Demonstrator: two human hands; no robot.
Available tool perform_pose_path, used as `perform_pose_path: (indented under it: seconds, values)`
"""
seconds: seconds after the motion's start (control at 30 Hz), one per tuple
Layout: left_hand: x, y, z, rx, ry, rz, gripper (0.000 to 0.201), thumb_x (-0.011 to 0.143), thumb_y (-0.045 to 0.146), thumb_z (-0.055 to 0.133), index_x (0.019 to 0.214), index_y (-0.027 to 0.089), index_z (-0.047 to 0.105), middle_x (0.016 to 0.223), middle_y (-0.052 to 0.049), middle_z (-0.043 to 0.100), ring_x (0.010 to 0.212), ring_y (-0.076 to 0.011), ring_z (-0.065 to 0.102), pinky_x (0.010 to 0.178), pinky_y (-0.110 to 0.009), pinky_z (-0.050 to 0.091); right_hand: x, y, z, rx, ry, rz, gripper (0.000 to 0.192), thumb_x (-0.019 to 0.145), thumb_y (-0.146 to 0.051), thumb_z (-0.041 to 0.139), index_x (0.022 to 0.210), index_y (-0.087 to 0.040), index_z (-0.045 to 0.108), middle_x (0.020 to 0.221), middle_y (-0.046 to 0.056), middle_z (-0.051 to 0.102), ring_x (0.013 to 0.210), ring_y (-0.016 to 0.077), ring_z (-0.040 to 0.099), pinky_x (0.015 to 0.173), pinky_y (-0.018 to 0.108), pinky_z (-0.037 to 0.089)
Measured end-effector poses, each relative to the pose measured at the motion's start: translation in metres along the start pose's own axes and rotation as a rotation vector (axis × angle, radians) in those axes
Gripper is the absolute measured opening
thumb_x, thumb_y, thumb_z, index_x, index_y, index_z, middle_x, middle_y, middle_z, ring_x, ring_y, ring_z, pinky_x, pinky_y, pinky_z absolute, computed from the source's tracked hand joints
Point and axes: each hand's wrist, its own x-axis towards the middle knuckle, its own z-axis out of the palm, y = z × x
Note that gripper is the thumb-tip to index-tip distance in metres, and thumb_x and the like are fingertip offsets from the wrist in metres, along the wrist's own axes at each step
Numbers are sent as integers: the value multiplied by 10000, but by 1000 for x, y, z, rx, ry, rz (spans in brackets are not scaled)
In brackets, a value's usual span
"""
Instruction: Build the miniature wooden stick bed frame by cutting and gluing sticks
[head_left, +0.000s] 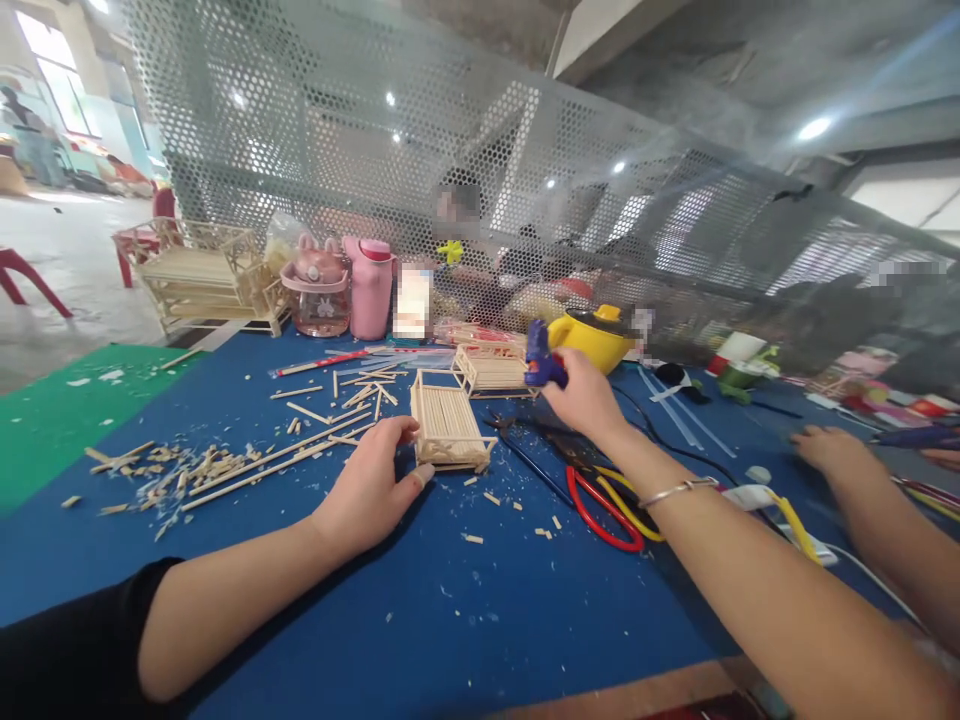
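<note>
My left hand (375,485) pinches the left side of a miniature stick bed (446,420), thumb at its near corner and fingers along its edge. The bed stands on the blue table, its slats running away from me. My right hand (589,395), with a bangle on the wrist, is closed round a dark blue glue gun (538,355), held above and right of the bed. Behind the bed sits a second miniature stick bed (495,372), partly hidden by the gun. Wire cutters (525,455) lie just right of the bed.
Cut stick pieces (217,470) litter the left side. Scissors with red handles (607,515) lie beneath my right forearm. Pink bottles (371,290), a yellow pot (592,340) and a larger stick model (202,270) line the back. A co-worker's hand (840,455) is at right.
</note>
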Motion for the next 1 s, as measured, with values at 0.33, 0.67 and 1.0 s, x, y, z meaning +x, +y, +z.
perform_pose_path:
  seconds: [0.33, 0.67, 1.0]
  values:
    - [1, -4, -1, 13, -46, 55, 154, 830, 222, 531, 951, 165, 607, 985, -89, 583, 980, -237, 560, 903, -452, 482, -113, -67, -101, 468, -136, 35, 262, 775, -363, 610, 1021, -272, 619, 929, 21, 728, 629, 191, 646, 543, 303, 518]
    - [1, -3, -3, -1, -107, 3, 156, 841, 230, 527, 947, 161, 618, 994, -89, 564, 990, -234, 530, 922, -439, 462, -129, -75, -92, 385, -322, 28, 296, 880, -414, 467, 868, -208, 679, 811, 53, 723, 534, 157, 614, 451, 262, 492]
    - [2, 0, -5, 2, -130, -16, 170, 844, 223, 523, 971, 152, 610, 1025, -94, 556, 1010, -231, 516, 956, -413, 436, -121, -75, -85, 365, -404, 100, 443, 882, -547, 411, 898, -165, 635, 565, 4, 568, 498, 143, 528, 512, 283, 435]
